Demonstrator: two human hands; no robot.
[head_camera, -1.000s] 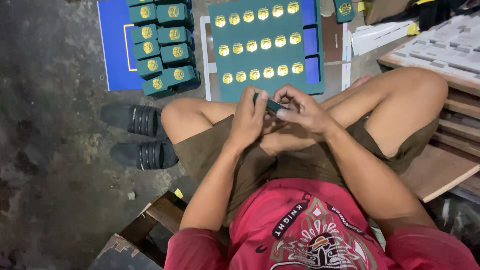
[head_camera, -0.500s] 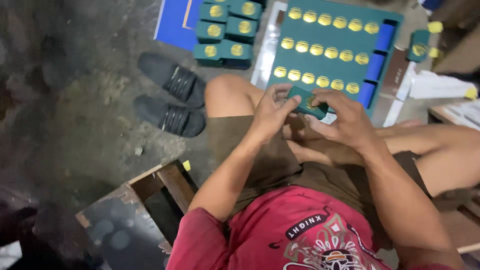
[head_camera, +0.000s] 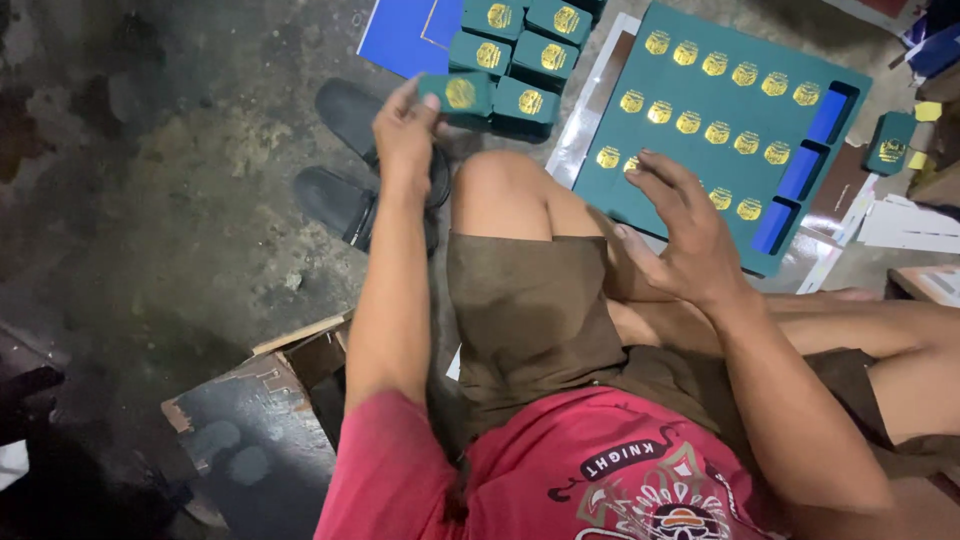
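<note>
Now the left hand (head_camera: 405, 125) grips a small dark green box with a gold emblem (head_camera: 458, 94), held just beside the cluster of matching green boxes (head_camera: 520, 50) on the concrete floor (head_camera: 150, 200). Nearby, the right hand (head_camera: 680, 230) hovers open, fingers spread, over the flat green printed sheet with gold emblems (head_camera: 700, 110), above black sandals (head_camera: 345, 160)

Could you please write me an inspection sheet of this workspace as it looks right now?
Surface: dark stained concrete floor.
Job's things: small green box with gold emblem; stack of like boxes on the floor; green die-cut sheet with gold emblems.
Clutter: black sandals; blue sheet; broken wooden crate.
Grippers: left hand grips the box beside the stack; right hand open, empty, over the sheet.
Cables: nothing seen.
Surroundings: white cards at right.
</note>
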